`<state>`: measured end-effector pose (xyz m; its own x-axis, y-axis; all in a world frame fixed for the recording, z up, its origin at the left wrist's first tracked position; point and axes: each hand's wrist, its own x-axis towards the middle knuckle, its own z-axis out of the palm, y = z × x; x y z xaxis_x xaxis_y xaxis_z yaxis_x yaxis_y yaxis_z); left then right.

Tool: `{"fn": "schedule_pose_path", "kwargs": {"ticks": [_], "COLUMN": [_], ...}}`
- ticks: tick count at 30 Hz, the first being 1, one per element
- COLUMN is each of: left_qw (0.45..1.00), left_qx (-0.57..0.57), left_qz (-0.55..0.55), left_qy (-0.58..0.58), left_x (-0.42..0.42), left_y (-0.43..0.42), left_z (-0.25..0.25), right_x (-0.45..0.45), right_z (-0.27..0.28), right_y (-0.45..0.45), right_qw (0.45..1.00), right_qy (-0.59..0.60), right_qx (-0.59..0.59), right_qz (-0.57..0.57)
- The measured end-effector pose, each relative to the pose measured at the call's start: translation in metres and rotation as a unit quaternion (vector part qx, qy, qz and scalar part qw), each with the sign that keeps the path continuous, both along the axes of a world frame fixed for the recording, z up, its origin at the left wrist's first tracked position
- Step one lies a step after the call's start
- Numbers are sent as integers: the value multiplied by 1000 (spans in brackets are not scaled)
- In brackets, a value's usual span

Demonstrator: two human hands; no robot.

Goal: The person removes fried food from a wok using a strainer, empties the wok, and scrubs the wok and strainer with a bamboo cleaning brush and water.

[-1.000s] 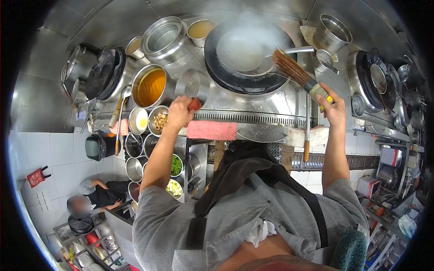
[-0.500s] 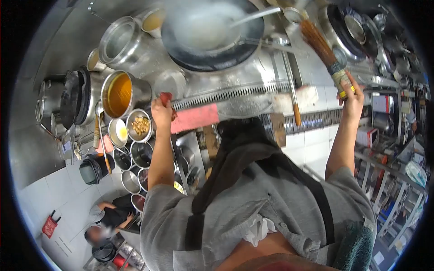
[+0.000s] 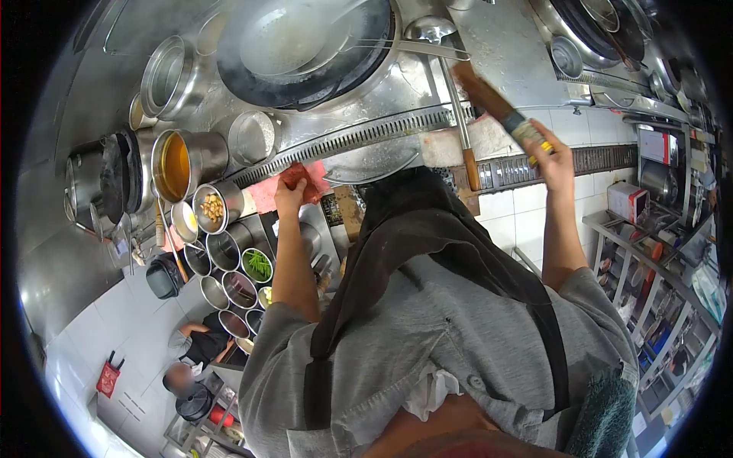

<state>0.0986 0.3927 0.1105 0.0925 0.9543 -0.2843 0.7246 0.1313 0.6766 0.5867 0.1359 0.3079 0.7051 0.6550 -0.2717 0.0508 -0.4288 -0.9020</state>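
My right hand [image 3: 553, 156] is closed around the bound handle of a bamboo wok brush [image 3: 489, 99], its brown bristles pointing up and left toward the stove. A folded red cloth [image 3: 296, 177] is pinched in my left hand [image 3: 289, 197], just above a pink cloth [image 3: 263, 196] on the stove's front edge. Ahead stands a steaming wok [image 3: 282, 42] with a pale interior, set in a dark rim. A ladle [image 3: 430, 29] lies to its right, its wooden handle [image 3: 470, 169] reaching over the front edge near the brush.
On the left are a pot of orange liquid [image 3: 177, 166], a container of small tan pieces [image 3: 211, 208] and several metal containers, one with green vegetables [image 3: 258, 265]. A slotted drain [image 3: 359, 130] runs along the stove front. Another person [image 3: 202, 340] is at lower left; shelving [image 3: 649, 282] stands right.
My right hand has brought the brush left and slightly down relative to the stove. My left hand still has the red cloth. The whole view has shifted, with the wok now farther left.
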Motion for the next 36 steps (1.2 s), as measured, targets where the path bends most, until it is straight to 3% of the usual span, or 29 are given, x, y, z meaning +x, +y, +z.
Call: {"fn": "schedule_pose_path", "kwargs": {"ticks": [1, 3, 5, 6, 7, 9, 11, 13, 14, 17, 18, 20, 24, 29, 32, 34, 36], "left_qw": [991, 983, 974, 976, 957, 913, 980, 959, 956, 887, 888, 866, 847, 866, 930, 953, 975], "left_qx": [3, -31, -22, 68, 130, 340, 105, 209, 187, 189, 190, 121, 125, 157, 180, 201, 168], "left_qz": [-30, -28, 45, 42, 44, -6, -40, -190, -224, -420, -418, -466, -490, -445, -311, -224, -146], "left_qy": [132, 181, 223, 202, 257, 227, 164, 4, -32, 32, 29, 135, 167, 166, 74, -30, -14], "left_x": [4, 11, 13, 2, 14, 49, 96, 160, 194, 270, 283, 301, 305, 294, 269, 230, 183], "left_y": [0, 9, 8, 8, 0, -12, -22, -47, -61, -78, -79, -79, -78, -83, -75, -78, -91], "left_z": [4, 15, 23, 8, 28, 66, 83, 91, 90, 82, 73, 53, 48, 53, 56, 83, 101], "right_x": [-3, -7, -15, -12, -8, 10, 29, 34, 37, 37, 35, 29, 26, 17, 1, -19, -43], "right_z": [-11, -33, -10, -5, -4, -13, -23, -10, -11, -18, -22, -16, -22, -35, -35, -34, -42], "right_y": [3, 11, 33, 43, 49, 57, 60, 67, 69, 70, 67, 62, 46, 48, 69, 93, 122], "right_qw": [999, 978, 955, 917, 866, 862, 877, 876, 883, 901, 918, 951, 964, 966, 946, 882, 816], "right_qy": [-18, -120, -163, -210, -255, -267, -288, -288, -294, -286, -263, -196, -171, -146, -199, -271, -279], "right_qx": [3, 25, 22, -35, -93, -62, 16, -42, -31, -15, -11, -32, -48, -55, -18, -2, 12], "right_qz": [43, 169, 248, 338, 421, 426, 383, 384, 364, 326, 296, 236, 197, 207, 256, 386, 506]}}
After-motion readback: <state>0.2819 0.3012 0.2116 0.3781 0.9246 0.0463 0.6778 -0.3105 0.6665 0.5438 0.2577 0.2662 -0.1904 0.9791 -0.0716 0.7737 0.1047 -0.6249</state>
